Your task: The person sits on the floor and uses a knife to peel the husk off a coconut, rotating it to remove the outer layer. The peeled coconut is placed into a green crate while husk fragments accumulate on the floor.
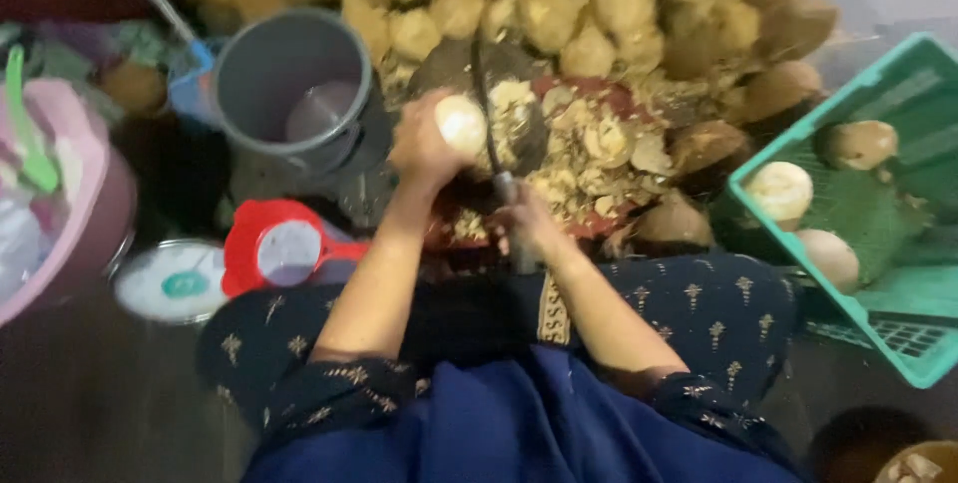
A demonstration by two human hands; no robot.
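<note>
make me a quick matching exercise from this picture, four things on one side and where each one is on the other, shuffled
Things:
1. peeled coconut
2. knife
3. grey bucket
4. green crate

Places:
a. far right, with three peeled coconuts in it
b. in the left hand
c. left of the shavings pile, behind the red scoop
d. gripped at the handle by the right hand

Pairs: 1-b, 2-d, 3-c, 4-a

The left hand (424, 149) holds a pale peeled coconut (461, 124) against a curved dark blade (483, 104); the right hand (526, 224) closes on the blade's handle; husk shavings (589, 159) heap beside them; a grey bucket (291, 79) stands left; a green crate (878, 273) with three coconuts sits right.
</note>
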